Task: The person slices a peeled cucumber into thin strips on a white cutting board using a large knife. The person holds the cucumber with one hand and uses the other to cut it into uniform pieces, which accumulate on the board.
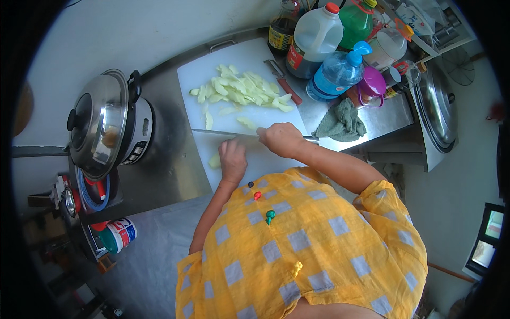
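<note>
My right hand [281, 138] is closed on a kitchen knife [223, 133], whose blade reaches left across a white cutting board [185, 85]. My left hand [233, 157] rests on the board just below the blade, its fingers curled; whether something is under them is hidden. A pale green vegetable piece [214, 161] lies left of that hand. Above the blade, sliced pale green vegetable [243, 89] forms a pile, with a few loose slices [247, 122] nearer the knife. A peeler with a red-brown handle [290, 91] lies along the board's right edge.
Left of the board stands an electric pot with a metal lid [101, 123] on the steel counter [171, 159]. At the right are a white-capped jug's neighbours: a large plastic jug [314, 40], a blue bottle [336, 75], a purple-lidded jar [371, 85] and a crumpled green cloth [342, 121].
</note>
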